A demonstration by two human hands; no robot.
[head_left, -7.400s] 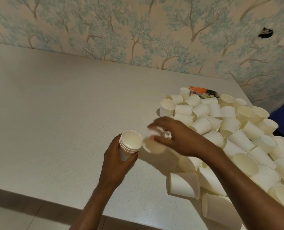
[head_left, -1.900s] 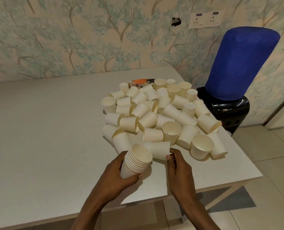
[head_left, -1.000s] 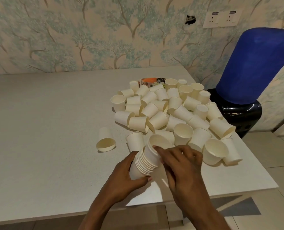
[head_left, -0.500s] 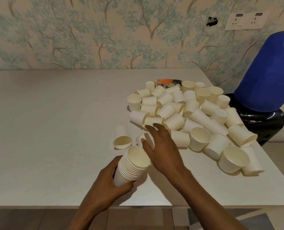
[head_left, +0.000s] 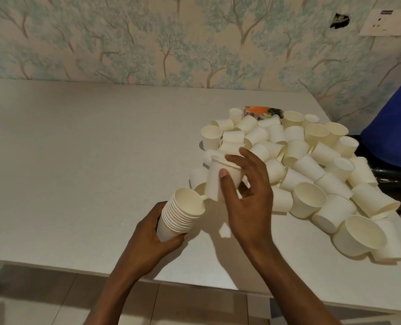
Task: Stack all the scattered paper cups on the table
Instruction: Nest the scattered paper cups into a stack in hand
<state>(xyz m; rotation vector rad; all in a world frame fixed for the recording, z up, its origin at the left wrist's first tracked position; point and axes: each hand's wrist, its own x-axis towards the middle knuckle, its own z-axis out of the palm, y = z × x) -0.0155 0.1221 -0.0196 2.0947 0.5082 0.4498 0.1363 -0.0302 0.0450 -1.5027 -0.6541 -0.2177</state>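
My left hand [head_left: 152, 233] grips a nested stack of white paper cups [head_left: 183, 212], tilted with its open mouth facing up and right. My right hand [head_left: 248, 195] holds a single white paper cup [head_left: 214, 179] between thumb and fingers, its base almost touching the rim of the stack. A large pile of scattered paper cups [head_left: 300, 165] lies on the right part of the white table [head_left: 77, 160], most on their sides, some upright.
An orange and black packet [head_left: 262, 111] lies at the far edge of the pile. A blue water bottle on a black dispenser [head_left: 396, 137] stands beyond the table's right edge. The near table edge runs just under my wrists.
My right hand has lifted one cup out of the pile and brought it to the mouth of the stack. The view has shifted left.
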